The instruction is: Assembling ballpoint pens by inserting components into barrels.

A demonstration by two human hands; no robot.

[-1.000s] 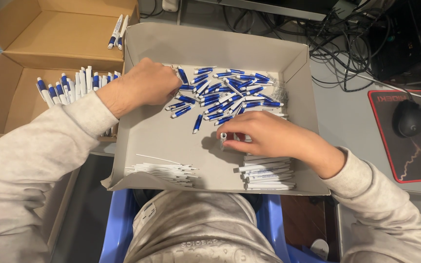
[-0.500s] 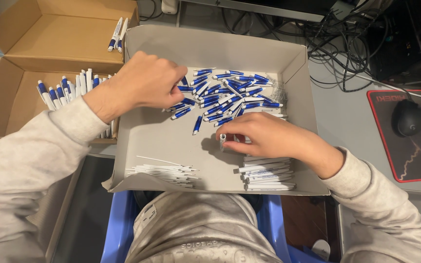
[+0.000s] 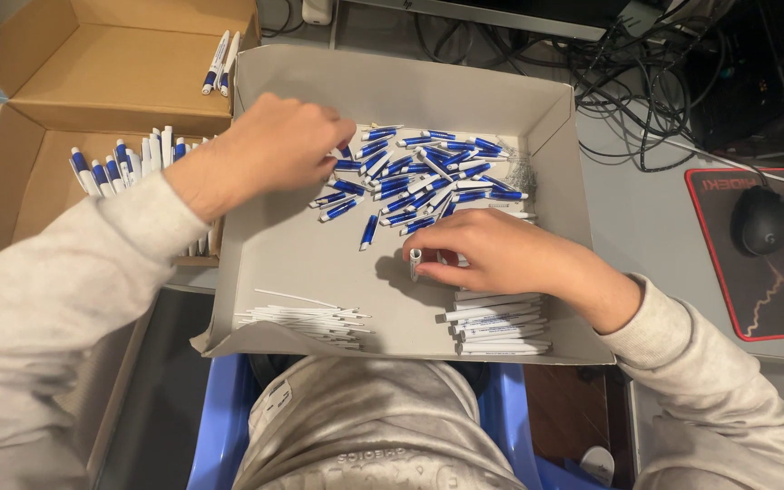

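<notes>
Head view: your left hand is curled over the near edge of the blue pen-part pile in the grey tray; can't tell if it has pinched one. Your right hand is closed on a white pen barrel, upright, just above the stacked white barrels. Take one blue part at a time and keep the barrel steady.

Even, fairly bright overhead light, soft shadows under the hands, perhaps slight blur toward the edges
</notes>
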